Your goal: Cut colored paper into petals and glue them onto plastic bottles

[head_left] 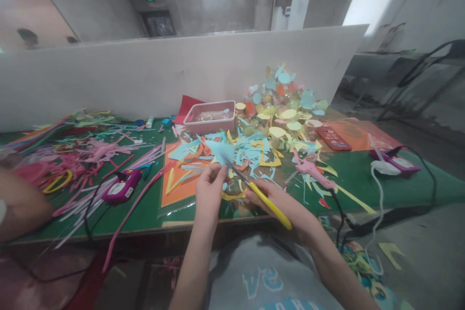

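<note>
Pinched in the fingers of my left hand (212,180) is a piece of light blue paper (220,151), held up above the table's near edge. My right hand (267,196) grips yellow-handled scissors (268,203), their metal blades pointing up and left to the paper's lower right corner. Whether the blades are apart or together cannot be made out. Beneath and behind both hands lie scattered blue and yellow paper scraps (250,152). An orange sheet (174,193) lies to the left of my left hand.
A pink plastic box (210,126) stands behind the scraps, left of a heap of paper-covered pieces (286,101). On the right are a pink glue gun (314,172), a red phone (333,138) and a purple power box (399,164). Another person's arm (23,203) rests near pink strips at left.
</note>
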Available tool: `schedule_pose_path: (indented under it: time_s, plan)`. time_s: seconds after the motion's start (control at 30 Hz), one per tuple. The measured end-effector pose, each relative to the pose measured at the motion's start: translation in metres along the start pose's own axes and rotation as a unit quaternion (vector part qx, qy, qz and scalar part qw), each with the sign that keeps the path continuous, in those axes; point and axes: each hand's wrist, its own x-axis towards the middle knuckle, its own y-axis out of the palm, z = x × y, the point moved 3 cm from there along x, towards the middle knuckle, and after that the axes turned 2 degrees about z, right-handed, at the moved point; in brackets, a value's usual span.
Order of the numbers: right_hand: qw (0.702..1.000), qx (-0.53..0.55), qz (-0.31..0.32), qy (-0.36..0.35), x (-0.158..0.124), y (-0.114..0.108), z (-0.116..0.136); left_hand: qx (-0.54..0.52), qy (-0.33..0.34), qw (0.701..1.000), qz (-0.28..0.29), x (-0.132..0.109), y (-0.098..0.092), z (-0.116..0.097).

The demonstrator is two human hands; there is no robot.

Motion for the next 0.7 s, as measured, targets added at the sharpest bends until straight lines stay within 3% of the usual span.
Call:
schedule_pose_path:
  time_s: [0.2, 0.53, 0.7]
  plan:
    - [0.999, -0.011, 0.034, -0.01, -0.006, -0.002, 0.006, 0.036, 0.007, 0.998, 0.047, -0.002, 0.002, -0.009]
    - [1.0, -0.004, -0.002, -0.017, 0.0, 0.001, -0.001, 0.049, 0.016, 0.996, 0.07, -0.004, 0.004, -0.011]
    - [0.999, 0.012, 0.002, -0.038, -0.004, 0.001, 0.006, 0.081, 0.012, 0.99, 0.116, -0.008, 0.006, -0.017]
